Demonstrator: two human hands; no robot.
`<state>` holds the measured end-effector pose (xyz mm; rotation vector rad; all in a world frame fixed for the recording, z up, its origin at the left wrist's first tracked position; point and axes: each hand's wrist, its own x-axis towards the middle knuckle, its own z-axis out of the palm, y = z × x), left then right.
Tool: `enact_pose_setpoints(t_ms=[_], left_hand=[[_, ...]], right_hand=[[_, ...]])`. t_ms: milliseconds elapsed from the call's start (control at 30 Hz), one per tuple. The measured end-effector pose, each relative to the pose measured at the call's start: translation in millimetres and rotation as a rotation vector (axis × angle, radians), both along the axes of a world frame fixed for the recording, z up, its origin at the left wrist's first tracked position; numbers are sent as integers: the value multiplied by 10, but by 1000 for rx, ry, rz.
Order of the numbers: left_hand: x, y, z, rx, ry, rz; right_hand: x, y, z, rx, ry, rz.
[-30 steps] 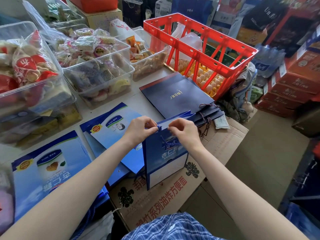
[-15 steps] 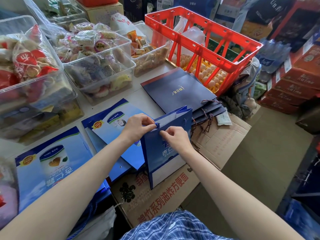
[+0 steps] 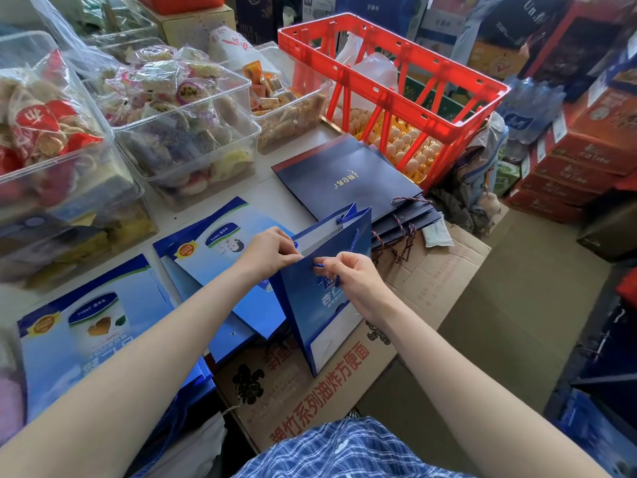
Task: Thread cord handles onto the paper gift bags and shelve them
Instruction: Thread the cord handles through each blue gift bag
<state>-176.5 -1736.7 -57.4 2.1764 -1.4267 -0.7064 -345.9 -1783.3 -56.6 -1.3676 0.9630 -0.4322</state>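
A blue paper gift bag (image 3: 320, 305) stands open and upright on a flattened cardboard box (image 3: 344, 381). My left hand (image 3: 272, 253) pinches the near top edge of the bag. My right hand (image 3: 355, 281) pinches a blue cord (image 3: 319, 265) at a hole in the bag's front panel. A knotted cord end (image 3: 340, 220) shows at the far rim. Flat blue bags (image 3: 220, 243) lie to the left, and another flat blue bag (image 3: 86, 326) lies nearer me. A stack of dark navy bags (image 3: 344, 181) with twisted cords (image 3: 396, 243) lies behind.
Clear plastic bins of wrapped snacks (image 3: 179, 125) line the table's back left. A red plastic crate (image 3: 389, 84) stands over trays of eggs (image 3: 406, 146). Red cartons (image 3: 579, 160) are stacked on the floor at right.
The bag's top has opened wider. My right hand has drawn the cord outward from the front panel; my left hand stays at the rim.
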Motion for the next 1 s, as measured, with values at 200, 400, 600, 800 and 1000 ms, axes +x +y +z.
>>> enact_pose_setpoints(t_ms=[200, 400, 600, 800, 1000], left_hand=[[-28, 36, -78, 181, 162, -32], [-81, 20, -33, 27, 45, -96], [-109, 14, 55, -103, -104, -164], [-264, 232, -38, -292, -168, -305], [-309, 322, -3, -378, -436, -588]], right_hand=[[-59, -28, -79, -15, 33, -4], [-84, -66, -74, 97, -87, -51], [-227, -299, 114, -297, 178, 65], [-528, -707, 152, -1024, 681, 401], [-615, -567, -1, -943, 582, 163]])
